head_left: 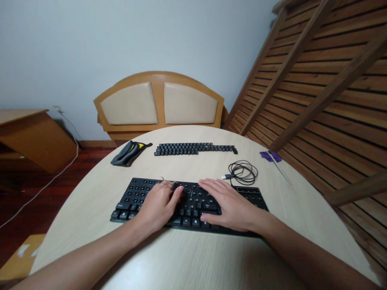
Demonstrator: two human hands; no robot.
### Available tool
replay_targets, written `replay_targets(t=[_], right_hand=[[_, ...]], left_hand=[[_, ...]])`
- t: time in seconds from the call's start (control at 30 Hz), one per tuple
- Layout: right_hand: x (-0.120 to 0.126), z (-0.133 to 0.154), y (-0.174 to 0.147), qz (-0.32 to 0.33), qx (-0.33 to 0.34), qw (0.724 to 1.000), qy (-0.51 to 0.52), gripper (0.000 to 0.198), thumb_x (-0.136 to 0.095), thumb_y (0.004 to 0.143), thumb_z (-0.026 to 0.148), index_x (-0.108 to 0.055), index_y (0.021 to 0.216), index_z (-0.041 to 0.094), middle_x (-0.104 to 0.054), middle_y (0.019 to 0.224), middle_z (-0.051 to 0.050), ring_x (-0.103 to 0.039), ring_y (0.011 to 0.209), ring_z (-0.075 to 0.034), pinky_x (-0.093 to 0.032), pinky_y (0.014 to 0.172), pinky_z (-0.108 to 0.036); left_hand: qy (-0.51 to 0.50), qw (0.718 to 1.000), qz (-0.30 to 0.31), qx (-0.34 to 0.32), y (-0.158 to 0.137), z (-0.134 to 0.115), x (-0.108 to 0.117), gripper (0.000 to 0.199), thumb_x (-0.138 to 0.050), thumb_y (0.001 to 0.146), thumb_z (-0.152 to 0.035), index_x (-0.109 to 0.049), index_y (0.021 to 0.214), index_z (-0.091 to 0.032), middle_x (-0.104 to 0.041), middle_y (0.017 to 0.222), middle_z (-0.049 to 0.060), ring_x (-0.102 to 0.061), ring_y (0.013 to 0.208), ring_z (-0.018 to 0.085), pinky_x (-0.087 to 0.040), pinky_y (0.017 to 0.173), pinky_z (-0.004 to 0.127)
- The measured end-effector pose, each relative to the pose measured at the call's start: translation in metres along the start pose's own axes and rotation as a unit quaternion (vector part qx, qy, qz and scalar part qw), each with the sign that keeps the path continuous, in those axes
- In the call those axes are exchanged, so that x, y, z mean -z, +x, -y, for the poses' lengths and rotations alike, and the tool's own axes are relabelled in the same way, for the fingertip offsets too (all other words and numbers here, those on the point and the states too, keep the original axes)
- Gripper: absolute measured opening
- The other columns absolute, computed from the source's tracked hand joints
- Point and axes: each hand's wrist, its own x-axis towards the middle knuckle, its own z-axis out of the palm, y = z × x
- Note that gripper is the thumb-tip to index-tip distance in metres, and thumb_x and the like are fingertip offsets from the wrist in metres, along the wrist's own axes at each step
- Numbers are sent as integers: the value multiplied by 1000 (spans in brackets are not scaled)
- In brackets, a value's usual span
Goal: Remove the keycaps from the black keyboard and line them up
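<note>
A black keyboard [133,199] lies across the near part of the table. Many of its key positions are bare, while the bottom row and a few other keys, such as Enter, still carry caps. Over its middle, my left hand [160,203] is closed in a pinch, thumb and finger on a small dark block that looks like a keycap [174,186]. A thin wire-like tip pokes out behind that hand; what it belongs to is hidden. My right hand [231,205] rests on the keyboard's right half with fingers stretched out and thumb apart, holding nothing.
Loose black keycaps [178,149] stand in rows farther back. A coiled USB cable [244,173] lies behind the keyboard's right end. A black, grey and yellow item [128,154] sits left, a purple cloth [271,156] with a thin rod right. The round table [90,197] borders slatted wood [326,92].
</note>
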Motion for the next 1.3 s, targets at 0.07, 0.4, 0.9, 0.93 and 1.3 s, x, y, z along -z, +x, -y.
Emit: replay_targets(t=[0.07, 0.4, 0.9, 0.93, 1.3], right_hand=[[-3, 1, 0, -11, 7, 1000, -9, 84, -64, 80, 60, -40, 146, 14, -43, 150, -15, -38, 138, -31, -24, 117, -54], [-6, 16, 0, -53, 63, 996, -43, 56, -63, 87, 48, -55, 136, 20, -53, 142, -10, -44, 134, -27, -33, 114, -47], [-20, 33, -1, -89, 9, 996, 11, 34, -62, 89, 35, -69, 117, 17, -61, 135, -9, -43, 135, -29, -40, 111, -48], [-20, 33, -1, -92, 9, 996, 12, 33, -62, 89, 34, -69, 116, 18, -61, 135, -9, -44, 135, -29, -40, 111, -48], [-20, 32, -2, -96, 13, 995, 17, 34, -63, 87, 34, -69, 117, 18, -63, 132, -9, -46, 133, -30, -41, 109, -50]], left_hand=[[14, 1000, -7, -9, -2, -2, 2, 46, -33, 101, -36, -59, 68, -18, -67, 77, 8, -61, 78, 24, -46, 79, 41], [100, 992, -33, -71, -9, -10, 1, 40, -34, 100, -31, -58, 71, -17, -64, 71, 7, -61, 69, 22, -47, 68, 37], [132, 989, -31, -54, -9, -10, -1, 41, -35, 100, -31, -62, 73, -17, -65, 66, 6, -63, 63, 21, -47, 62, 34], [128, 990, -28, -55, -9, -10, -2, 41, -35, 100, -31, -63, 74, -17, -66, 67, 6, -63, 63, 21, -48, 62, 34], [71, 995, -3, -72, -15, -18, -4, 37, -37, 101, -30, -62, 77, -17, -66, 71, 5, -63, 68, 21, -48, 67, 35]])
